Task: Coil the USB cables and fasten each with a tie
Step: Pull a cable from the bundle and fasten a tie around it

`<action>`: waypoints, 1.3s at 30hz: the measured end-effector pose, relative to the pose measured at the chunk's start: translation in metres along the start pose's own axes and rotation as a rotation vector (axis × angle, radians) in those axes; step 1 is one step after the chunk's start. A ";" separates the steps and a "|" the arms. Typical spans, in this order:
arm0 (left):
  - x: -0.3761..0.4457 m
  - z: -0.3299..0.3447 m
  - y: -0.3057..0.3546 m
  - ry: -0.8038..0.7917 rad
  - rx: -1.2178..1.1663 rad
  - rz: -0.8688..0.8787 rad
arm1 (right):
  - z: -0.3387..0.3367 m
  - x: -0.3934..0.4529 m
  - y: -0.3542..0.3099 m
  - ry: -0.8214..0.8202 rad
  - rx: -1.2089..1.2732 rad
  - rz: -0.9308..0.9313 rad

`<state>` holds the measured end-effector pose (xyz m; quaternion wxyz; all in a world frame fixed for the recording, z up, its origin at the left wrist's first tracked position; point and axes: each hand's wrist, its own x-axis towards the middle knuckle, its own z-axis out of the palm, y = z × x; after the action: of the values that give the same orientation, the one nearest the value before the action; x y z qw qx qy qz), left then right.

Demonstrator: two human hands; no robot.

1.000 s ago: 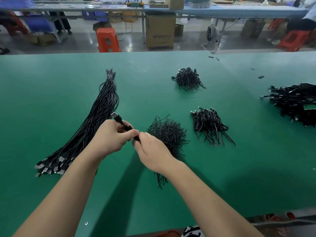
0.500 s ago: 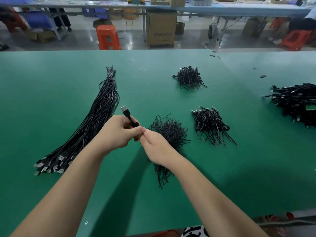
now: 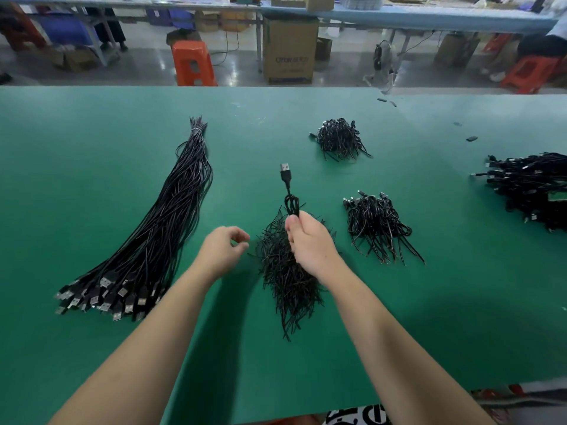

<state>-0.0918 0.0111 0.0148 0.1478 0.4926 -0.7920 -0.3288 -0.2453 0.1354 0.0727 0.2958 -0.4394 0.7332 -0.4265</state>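
We pinch the coiled black USB cable [image 3: 291, 191] in our right hand [image 3: 310, 243], plug far, over the black twist-tie heap [image 3: 285, 271], left hand [image 3: 222, 251] loosely curled, empty, probably ready for a tie.

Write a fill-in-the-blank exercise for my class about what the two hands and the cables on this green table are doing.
1. The coiled USB cable is gripped by the ____ hand.
2. The left hand holds ____.
3. The bundle of straight USB cables lies to the ____ of the pile of ties.
4. The held cable's plug points ____ from the person.

Missing words: right; nothing; left; away
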 end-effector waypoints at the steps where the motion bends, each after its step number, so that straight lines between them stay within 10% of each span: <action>1: 0.001 0.009 -0.005 -0.032 0.069 -0.002 | -0.001 0.000 0.001 0.001 0.006 0.011; 24: -0.014 -0.012 -0.005 -0.200 0.311 0.175 | -0.005 -0.003 0.010 -0.058 -0.017 0.051; 39: -0.053 -0.045 0.039 0.082 -0.601 0.056 | 0.014 -0.019 -0.013 -0.178 -0.020 -0.105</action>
<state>-0.0680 0.0526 0.0792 0.3279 0.4175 -0.6660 -0.5241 -0.2205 0.1442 0.0791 0.3328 -0.5162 0.6841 -0.3934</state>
